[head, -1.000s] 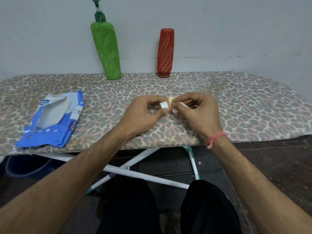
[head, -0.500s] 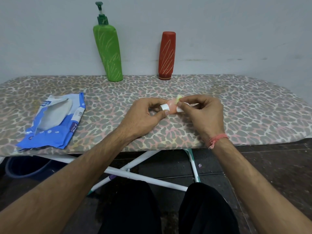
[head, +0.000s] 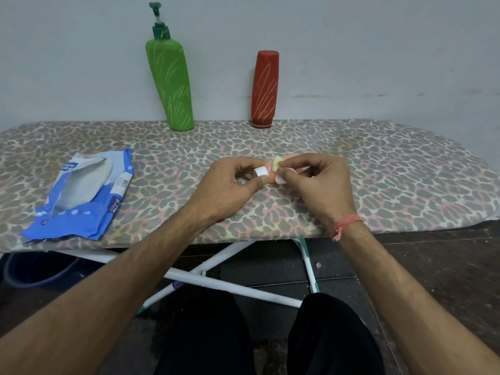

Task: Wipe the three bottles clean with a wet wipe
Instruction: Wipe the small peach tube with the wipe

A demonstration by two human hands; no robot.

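Two upright bottles [head: 170, 82], opened wipes pack [head: 81, 196]

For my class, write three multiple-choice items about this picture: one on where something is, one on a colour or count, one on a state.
1. Where does the blue wipe packet lie?
A. On the board's left part
B. Between the two standing bottles
C. On the floor

2. What colour is the pump bottle by the wall?
A. Red
B. Green
C. White

3. What is the state of the small pink bottle?
A. Standing alone by the wall
B. Lying inside the packet
C. Held between both hands

Answers:
1 A: the wipe packet lies on the patterned ironing board, left of the hands.
2 B: the pump bottle is green; the capped bottle beside it is red.
3 C: the left hand pinches the small pink bottle at its white cap, and the right hand presses a wipe on it.
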